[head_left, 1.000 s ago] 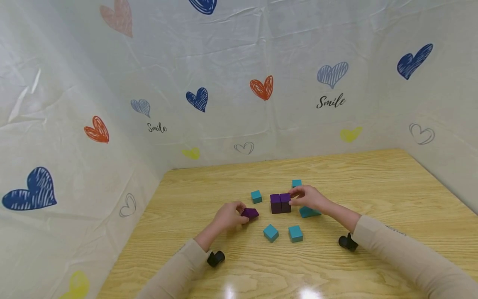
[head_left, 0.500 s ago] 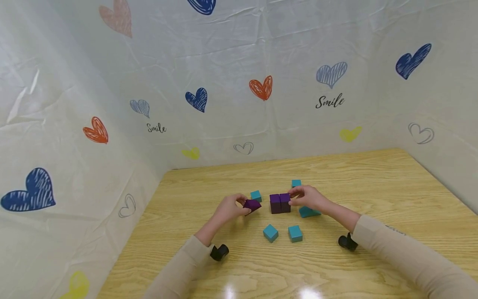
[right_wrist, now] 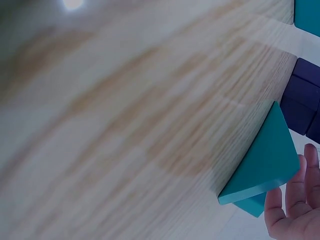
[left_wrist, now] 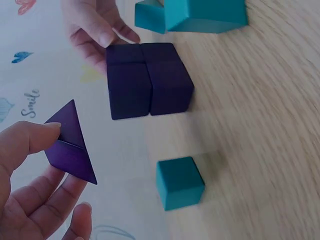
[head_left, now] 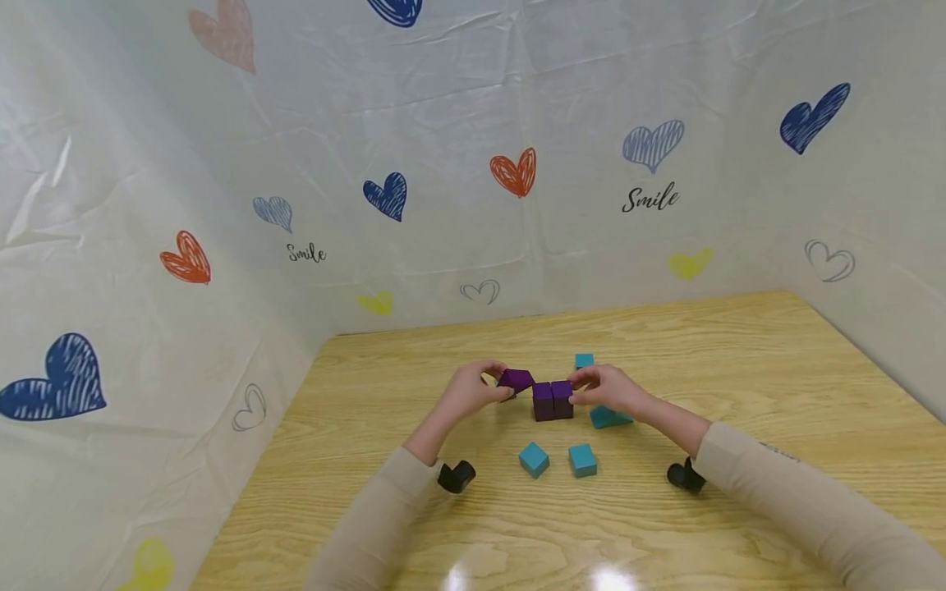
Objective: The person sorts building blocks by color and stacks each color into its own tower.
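My left hand (head_left: 469, 390) pinches a purple wedge-shaped block (left_wrist: 72, 155) between thumb and fingers. The wedge is raised, tilted, just left of and above a pair of purple blocks (head_left: 553, 401) standing side by side. Beside their right edge is my right hand (head_left: 609, 389), its thumb and fingertips resting at the side of the right block. In the right wrist view, its fingers (right_wrist: 297, 187) look loosely extended. A teal triangular block (right_wrist: 265, 160) lies under that hand. Behind the wedge, one teal cube (left_wrist: 180, 183) is mostly hidden in the head view.
Two teal cubes, the left (head_left: 534, 460) and the right (head_left: 582, 460), sit in front of the purple blocks. Another teal cube (head_left: 584, 360) is behind them. The wooden table (head_left: 355, 410) meets a heart-printed sheet (head_left: 436, 254) at its back and sides.
My left hand has lifted the purple wedge and carried it rightward and away from me, close to the purple blocks. My right hand has stayed beside them.
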{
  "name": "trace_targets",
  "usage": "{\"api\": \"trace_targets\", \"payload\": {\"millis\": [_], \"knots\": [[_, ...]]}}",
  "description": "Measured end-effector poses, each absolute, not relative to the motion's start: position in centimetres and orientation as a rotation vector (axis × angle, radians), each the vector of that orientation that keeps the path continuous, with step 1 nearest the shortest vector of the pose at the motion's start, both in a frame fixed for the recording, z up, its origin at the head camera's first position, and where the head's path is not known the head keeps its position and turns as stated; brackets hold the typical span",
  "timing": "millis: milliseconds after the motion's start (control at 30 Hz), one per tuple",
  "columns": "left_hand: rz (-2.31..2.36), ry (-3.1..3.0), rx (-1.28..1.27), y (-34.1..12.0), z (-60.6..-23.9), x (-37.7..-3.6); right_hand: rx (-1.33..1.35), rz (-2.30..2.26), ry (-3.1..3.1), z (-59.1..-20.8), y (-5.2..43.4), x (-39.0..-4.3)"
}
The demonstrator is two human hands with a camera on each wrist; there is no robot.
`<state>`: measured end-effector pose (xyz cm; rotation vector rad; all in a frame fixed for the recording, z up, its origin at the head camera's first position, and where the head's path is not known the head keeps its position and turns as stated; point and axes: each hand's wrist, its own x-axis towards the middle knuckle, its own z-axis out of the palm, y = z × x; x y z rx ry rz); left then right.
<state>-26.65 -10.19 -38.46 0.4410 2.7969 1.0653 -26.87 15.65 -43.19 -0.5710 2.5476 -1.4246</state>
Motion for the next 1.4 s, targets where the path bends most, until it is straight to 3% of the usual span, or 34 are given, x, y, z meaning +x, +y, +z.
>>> {"api": "trace_targets", "payload": {"millis": [567,1400], "knots": [[0.964,2.784,0.602,-6.2,-38.4,-28.0,-0.562,-1.421,2.546,-43.4,15.7,-27.0],[0.882,2.769,0.625,-4.7,-39.1,-28.1,-0.534,-1.428,2.531,-43.4,15.7,-27.0]]}}
